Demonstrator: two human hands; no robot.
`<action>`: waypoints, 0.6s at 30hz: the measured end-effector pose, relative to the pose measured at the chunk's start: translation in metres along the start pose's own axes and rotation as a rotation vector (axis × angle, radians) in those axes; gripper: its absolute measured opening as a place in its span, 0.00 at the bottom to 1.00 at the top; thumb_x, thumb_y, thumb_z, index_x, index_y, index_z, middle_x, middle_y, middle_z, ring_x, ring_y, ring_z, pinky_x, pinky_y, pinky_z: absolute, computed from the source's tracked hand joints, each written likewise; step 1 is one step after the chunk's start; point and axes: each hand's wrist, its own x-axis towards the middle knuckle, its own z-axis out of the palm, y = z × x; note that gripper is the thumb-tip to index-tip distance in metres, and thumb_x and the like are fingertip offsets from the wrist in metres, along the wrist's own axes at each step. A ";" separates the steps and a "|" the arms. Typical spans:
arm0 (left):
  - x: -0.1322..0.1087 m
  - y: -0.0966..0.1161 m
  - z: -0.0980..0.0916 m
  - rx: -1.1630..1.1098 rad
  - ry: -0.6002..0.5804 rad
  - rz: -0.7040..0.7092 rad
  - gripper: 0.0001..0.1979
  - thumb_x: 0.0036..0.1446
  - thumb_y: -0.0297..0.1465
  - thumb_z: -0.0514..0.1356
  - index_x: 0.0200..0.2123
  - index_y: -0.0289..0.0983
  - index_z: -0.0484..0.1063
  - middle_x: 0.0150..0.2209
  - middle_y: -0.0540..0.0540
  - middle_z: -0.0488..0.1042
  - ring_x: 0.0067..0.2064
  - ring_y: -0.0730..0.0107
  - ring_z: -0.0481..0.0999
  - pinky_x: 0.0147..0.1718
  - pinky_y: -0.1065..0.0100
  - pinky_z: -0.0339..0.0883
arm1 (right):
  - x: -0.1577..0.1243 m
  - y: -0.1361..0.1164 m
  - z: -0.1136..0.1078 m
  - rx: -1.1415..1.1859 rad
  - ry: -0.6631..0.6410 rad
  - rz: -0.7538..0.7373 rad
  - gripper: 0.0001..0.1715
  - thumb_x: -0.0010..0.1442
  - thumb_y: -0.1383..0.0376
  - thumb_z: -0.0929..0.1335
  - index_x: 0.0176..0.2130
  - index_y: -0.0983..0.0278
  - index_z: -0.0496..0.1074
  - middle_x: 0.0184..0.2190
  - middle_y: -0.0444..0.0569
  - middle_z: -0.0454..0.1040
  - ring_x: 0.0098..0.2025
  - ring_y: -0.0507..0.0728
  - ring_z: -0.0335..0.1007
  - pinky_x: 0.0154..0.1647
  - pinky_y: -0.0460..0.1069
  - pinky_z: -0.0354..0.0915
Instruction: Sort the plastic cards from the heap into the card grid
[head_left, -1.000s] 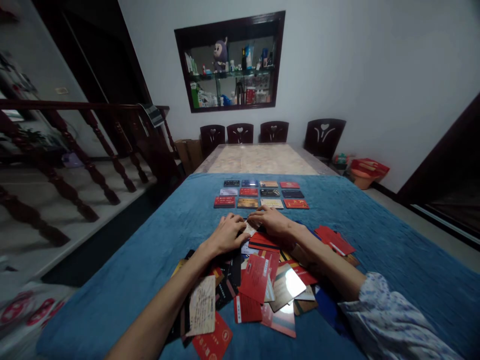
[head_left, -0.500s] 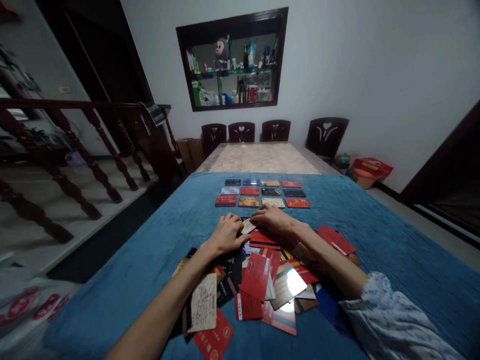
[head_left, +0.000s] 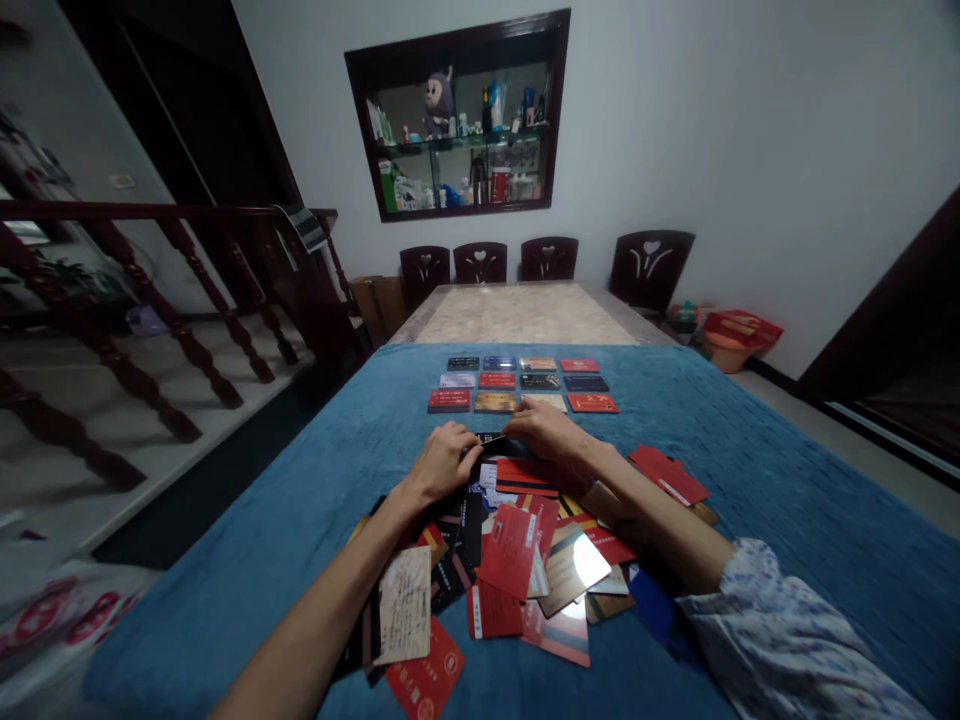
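A dark card (head_left: 491,441) is held tilted between my two hands, just above the far edge of a loose pile of cards. My left hand (head_left: 444,466) pinches its left end between thumb and fingers, and my right hand (head_left: 549,430) grips the right end; partly hidden fingers cover its edges. Below them in the pile lie a red card with a dark stripe (head_left: 526,477), a plain red card (head_left: 508,548), a shiny gold card (head_left: 576,566) and a cream card (head_left: 405,606). Beyond my hands, stacks of cards stand in rows, such as a gold stack (head_left: 495,402).
A blue cloth (head_left: 315,500) covers the near part of the table, with bare marble-like tabletop (head_left: 525,312) beyond it. Red cards (head_left: 669,474) lie apart at the right. Dark chairs (head_left: 652,268) stand around the far end. A wooden railing (head_left: 187,300) runs along the left.
The card between my hands has tipped from its pale printed face to its dark side and edge. My left hand has shifted slightly left; the pile and rows look the same.
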 end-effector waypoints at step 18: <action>0.000 -0.013 0.004 -0.051 0.073 -0.061 0.12 0.59 0.21 0.55 0.39 0.36 0.78 0.38 0.43 0.78 0.41 0.64 0.75 0.44 0.64 0.68 | -0.001 -0.009 -0.001 0.040 0.082 0.138 0.15 0.64 0.67 0.65 0.45 0.60 0.80 0.37 0.52 0.75 0.38 0.55 0.70 0.39 0.46 0.62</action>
